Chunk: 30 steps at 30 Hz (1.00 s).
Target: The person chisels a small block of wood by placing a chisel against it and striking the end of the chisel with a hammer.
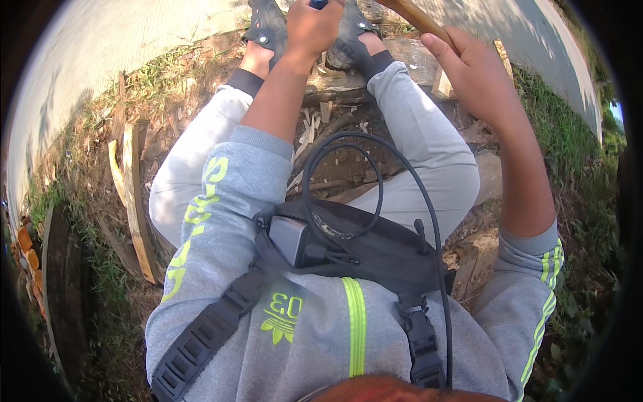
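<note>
My left hand (313,28) is closed at the upper edge of the view, between my two dark shoes. A bit of a blue thing (318,3) shows at its fingers; the rest is cut off, so its kind cannot be told. My right hand (479,77) is wrapped around a brown wooden handle (420,19), thumb along it. That handle slants up to the left and leaves the picture, so whatever sits at its far end is out of view. Pale wood chips (309,132) lie on the ground between my legs.
A dark waist pack (375,244) with a looped black cable (408,167) sits at my lap. Long wood strips (134,201) lie on the left, cut wood pieces (27,244) farther left. A wooden beam (341,82) crosses near my feet. Pavement (87,67) lies beyond the grass.
</note>
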Each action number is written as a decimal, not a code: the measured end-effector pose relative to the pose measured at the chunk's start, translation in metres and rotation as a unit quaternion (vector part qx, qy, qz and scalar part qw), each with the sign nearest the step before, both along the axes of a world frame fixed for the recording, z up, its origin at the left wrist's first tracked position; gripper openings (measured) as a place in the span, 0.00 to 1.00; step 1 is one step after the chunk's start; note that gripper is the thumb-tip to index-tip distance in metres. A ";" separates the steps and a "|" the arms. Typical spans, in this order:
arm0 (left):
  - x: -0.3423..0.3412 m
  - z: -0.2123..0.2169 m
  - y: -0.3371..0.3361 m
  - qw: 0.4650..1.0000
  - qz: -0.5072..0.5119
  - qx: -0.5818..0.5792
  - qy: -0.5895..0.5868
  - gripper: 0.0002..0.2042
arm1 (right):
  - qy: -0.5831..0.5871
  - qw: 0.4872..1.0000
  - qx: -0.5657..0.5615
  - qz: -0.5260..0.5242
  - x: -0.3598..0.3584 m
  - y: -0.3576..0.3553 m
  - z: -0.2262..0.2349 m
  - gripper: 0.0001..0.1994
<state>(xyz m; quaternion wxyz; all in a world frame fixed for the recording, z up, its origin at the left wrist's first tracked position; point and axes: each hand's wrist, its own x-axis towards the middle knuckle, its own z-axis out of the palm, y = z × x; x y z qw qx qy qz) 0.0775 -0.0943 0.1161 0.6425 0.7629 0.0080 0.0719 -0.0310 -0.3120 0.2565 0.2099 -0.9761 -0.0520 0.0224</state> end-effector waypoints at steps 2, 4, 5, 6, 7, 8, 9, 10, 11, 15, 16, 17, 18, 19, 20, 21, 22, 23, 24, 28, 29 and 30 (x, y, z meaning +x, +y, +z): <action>0.001 0.001 -0.001 1.000 0.004 -0.003 -0.008 0.18 | -0.073 0.995 0.074 0.009 0.001 0.002 -0.005 0.24; 0.001 0.002 -0.002 1.000 0.012 0.005 -0.001 0.17 | -0.073 0.996 0.057 0.016 0.001 0.001 -0.006 0.24; 0.000 0.002 -0.004 1.000 0.017 0.015 0.010 0.17 | -0.036 0.999 0.003 0.018 0.001 -0.001 -0.004 0.24; 0.000 0.003 -0.005 0.999 0.022 0.025 0.021 0.17 | 0.001 0.998 -0.051 0.020 0.002 -0.003 -0.002 0.24; 0.002 0.000 -0.005 1.000 0.024 0.009 0.014 0.17 | -0.014 1.000 -0.020 0.013 0.002 0.001 0.001 0.24; 0.003 -0.004 -0.004 1.000 0.026 -0.008 0.007 0.17 | -0.028 1.000 0.011 0.007 0.001 0.007 0.004 0.24; 0.005 -0.007 -0.004 0.999 0.028 -0.025 0.000 0.17 | -0.043 0.998 0.043 0.000 0.001 0.011 0.005 0.24; 0.004 -0.004 -0.005 1.000 0.026 -0.011 0.007 0.17 | -0.044 0.998 0.033 0.007 0.001 0.008 0.003 0.24; 0.003 -0.001 -0.007 1.000 0.025 0.003 0.015 0.17 | -0.045 0.999 0.024 0.014 0.001 0.003 -0.003 0.24; 0.001 -0.001 -0.008 0.997 0.057 0.038 -0.034 0.17 | 0.025 0.999 0.001 -0.030 0.003 0.008 0.011 0.23; 0.002 -0.003 -0.007 0.998 0.048 0.034 -0.024 0.17 | -0.004 0.999 0.030 -0.023 0.002 0.009 0.009 0.23; 0.004 -0.005 -0.005 0.999 0.038 0.030 -0.014 0.18 | -0.034 0.998 0.058 -0.017 0.000 0.009 0.004 0.24; 0.006 -0.007 -0.003 0.999 0.028 0.025 -0.004 0.18 | -0.063 0.994 0.087 -0.010 0.000 0.009 0.002 0.24; 0.005 -0.004 -0.004 0.999 0.026 0.029 0.008 0.18 | -0.038 0.998 0.046 -0.006 0.000 0.006 0.003 0.24; 0.002 -0.002 -0.005 0.999 0.023 0.033 0.019 0.18 | -0.014 1.000 0.005 -0.002 0.001 0.001 0.004 0.24; 0.001 0.001 -0.006 0.999 0.021 0.037 0.031 0.18 | 0.011 0.999 -0.035 0.002 0.001 -0.002 0.006 0.24; 0.003 -0.002 -0.005 0.999 0.020 0.032 0.015 0.18 | -0.004 1.000 -0.010 -0.007 0.002 0.000 0.007 0.24; 0.006 -0.006 -0.004 0.999 0.019 0.026 0.000 0.18 | -0.020 1.000 0.015 -0.016 0.002 0.004 0.007 0.24; 0.008 -0.009 -0.003 1.000 0.018 0.020 -0.016 0.18 | -0.036 0.998 0.041 -0.025 0.003 0.007 0.008 0.24; 0.008 -0.006 -0.007 0.999 0.004 -0.014 0.035 0.17 | 0.010 0.999 -0.021 -0.026 0.002 0.007 0.013 0.24; 0.014 -0.018 -0.001 0.998 -0.007 -0.054 0.028 0.17 | -0.007 0.999 0.006 -0.031 0.003 0.011 0.015 0.24; 0.019 -0.030 0.003 0.995 -0.018 -0.093 0.020 0.17 | -0.024 0.999 0.034 -0.035 0.005 0.014 0.016 0.24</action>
